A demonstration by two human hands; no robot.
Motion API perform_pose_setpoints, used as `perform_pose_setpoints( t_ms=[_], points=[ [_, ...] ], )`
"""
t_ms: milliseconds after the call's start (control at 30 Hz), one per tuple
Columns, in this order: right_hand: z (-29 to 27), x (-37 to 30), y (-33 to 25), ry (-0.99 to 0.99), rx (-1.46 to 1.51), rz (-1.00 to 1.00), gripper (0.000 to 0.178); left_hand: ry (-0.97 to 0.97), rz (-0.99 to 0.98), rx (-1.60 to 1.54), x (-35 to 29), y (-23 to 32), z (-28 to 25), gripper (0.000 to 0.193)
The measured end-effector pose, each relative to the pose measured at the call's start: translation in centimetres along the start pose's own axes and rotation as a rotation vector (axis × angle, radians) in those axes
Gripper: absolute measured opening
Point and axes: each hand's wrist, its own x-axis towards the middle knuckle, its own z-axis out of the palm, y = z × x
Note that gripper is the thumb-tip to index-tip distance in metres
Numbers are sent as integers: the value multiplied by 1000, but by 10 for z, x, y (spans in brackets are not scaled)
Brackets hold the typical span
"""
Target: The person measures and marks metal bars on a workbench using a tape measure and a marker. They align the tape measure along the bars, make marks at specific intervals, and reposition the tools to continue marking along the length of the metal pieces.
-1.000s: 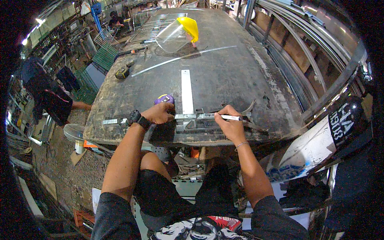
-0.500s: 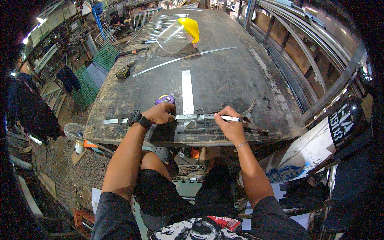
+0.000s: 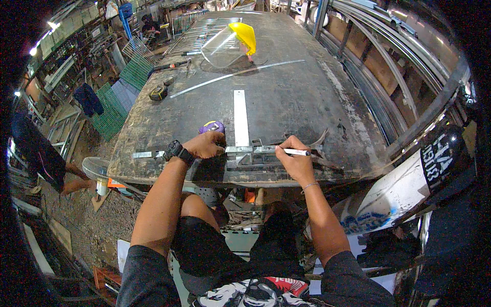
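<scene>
- The left hand (image 3: 204, 145), with a black watch (image 3: 175, 151) on its wrist, lies flat on a metal strip (image 3: 153, 153) that runs along the near edge of the dark, worn desk (image 3: 286, 97); its fingers are curled down and pressed together on the metal.
- The right hand (image 3: 292, 156) pinches a white marker pen (image 3: 296, 152) between thumb and fingers, the pen lying almost level and pointing right.
- The pen's tip sits over the cross strip near a small metal bracket (image 3: 255, 146); whether it touches the metal is hard to tell from this view.
- A second flat metal strip (image 3: 241, 117) runs straight away from the person, meeting the cross strip between the two hands in a T shape.
- A purple tape measure (image 3: 211, 126) sits just beyond the left hand, beside the long strip.
- Farther up the desk lies a thin curved metal strip (image 3: 235, 74), and past it a clear face shield with a yellow top (image 3: 230, 45).
- A black and yellow tape measure (image 3: 158, 92) rests near the left edge of the desk.
- On the floor at the left stand a small fan (image 3: 95, 168) and green mesh panels (image 3: 120, 97).
- Another person (image 3: 43, 158) is at the far left, partly in shadow.
</scene>
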Motion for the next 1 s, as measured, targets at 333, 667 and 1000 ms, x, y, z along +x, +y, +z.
perform_pose_setpoints(
  t_ms=[333,667,1000],
  points=[
    [-16,-15,1,378,293,30,22,36,51,61,-2,-2,0,30],
    [-27,-38,42,511,-60,-160,29,454,78,374,-13,26,-57,21],
    [-24,-33,43,535,-169,-140,30,602,-92,723,66,-39,-80,24]
  ],
)
